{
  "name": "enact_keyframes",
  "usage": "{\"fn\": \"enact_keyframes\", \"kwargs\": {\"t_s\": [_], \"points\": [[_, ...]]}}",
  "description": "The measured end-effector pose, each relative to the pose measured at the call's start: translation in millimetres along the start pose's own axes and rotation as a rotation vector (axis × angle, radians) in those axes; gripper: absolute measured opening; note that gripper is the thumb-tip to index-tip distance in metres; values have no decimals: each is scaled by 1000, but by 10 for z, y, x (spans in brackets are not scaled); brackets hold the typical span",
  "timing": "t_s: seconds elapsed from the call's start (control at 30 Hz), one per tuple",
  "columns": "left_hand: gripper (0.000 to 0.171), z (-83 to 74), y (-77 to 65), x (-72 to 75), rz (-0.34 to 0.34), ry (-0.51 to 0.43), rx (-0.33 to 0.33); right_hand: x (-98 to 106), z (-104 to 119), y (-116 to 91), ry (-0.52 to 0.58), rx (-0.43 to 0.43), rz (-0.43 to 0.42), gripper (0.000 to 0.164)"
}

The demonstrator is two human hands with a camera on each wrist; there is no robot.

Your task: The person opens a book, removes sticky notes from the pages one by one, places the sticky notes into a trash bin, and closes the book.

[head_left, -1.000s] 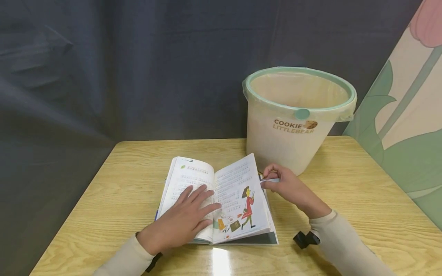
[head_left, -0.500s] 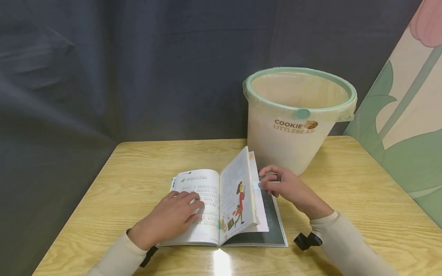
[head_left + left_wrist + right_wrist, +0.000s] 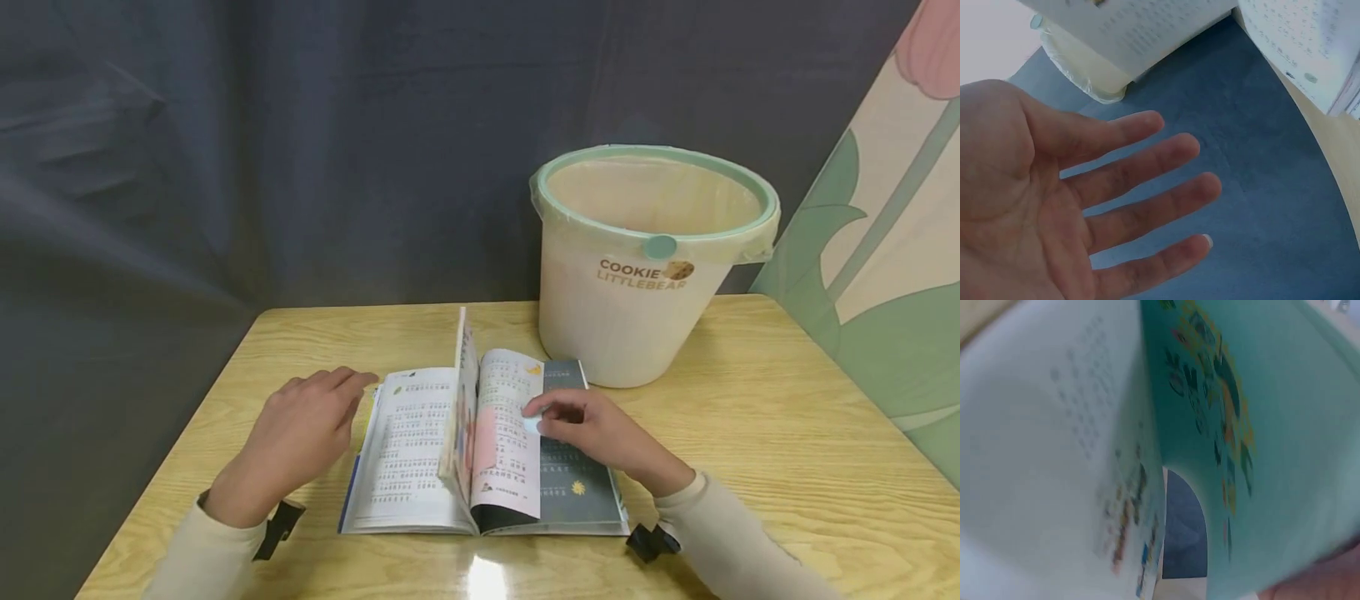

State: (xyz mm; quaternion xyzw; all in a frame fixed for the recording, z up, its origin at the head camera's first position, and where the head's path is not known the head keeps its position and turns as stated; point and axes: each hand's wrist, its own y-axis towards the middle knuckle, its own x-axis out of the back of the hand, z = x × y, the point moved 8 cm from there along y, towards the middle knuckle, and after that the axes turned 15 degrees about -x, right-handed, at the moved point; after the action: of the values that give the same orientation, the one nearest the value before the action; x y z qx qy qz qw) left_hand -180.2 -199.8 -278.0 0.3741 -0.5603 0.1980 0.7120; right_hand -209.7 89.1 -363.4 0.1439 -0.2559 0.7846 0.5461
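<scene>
An open book (image 3: 408, 458) lies on the table, with a block of pages (image 3: 459, 400) standing nearly upright from its middle. My right hand (image 3: 592, 429) pinches a pale blue tab (image 3: 532, 425) at the edge of a pink-and-white page (image 3: 506, 450), over a dark page (image 3: 558, 492). In the right wrist view a white page (image 3: 1035, 456) and a teal picture page (image 3: 1260, 425) hide most of that hand. My left hand (image 3: 307, 433) hovers beside the book's left edge, holding nothing. Its fingers (image 3: 1141, 212) spread apart in the left wrist view.
A cream bin (image 3: 622, 325) with a green rim and a plastic liner stands behind the book to the right. The wooden table (image 3: 750, 400) ends at a dark curtain (image 3: 405, 167). A flower-patterned panel (image 3: 900, 275) borders the right side.
My left hand has lifted off the left page and moved left. The page block has swung leftward to upright, baring the pink-and-white page. My right hand has shifted left with the pale blue tab.
</scene>
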Motion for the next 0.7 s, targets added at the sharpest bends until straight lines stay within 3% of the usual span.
{"fn": "enact_keyframes", "kwargs": {"t_s": [0.23, 0.37, 0.5, 0.7], "points": [[27, 34, 12, 114, -63, -27, 49, -13, 17, -4, -18, 33, -48, 11], [25, -48, 44, 55, -58, -42, 35, 8, 6, -3, -87, 11, -62, 16], [25, -288, 115, -146, -6, -60, -71, 57, -15, 11, -194, -34, -84, 19], [25, -724, 132, -524, 109, -109, -304, 153, -22, -8, -415, -36, -127, 23]]}}
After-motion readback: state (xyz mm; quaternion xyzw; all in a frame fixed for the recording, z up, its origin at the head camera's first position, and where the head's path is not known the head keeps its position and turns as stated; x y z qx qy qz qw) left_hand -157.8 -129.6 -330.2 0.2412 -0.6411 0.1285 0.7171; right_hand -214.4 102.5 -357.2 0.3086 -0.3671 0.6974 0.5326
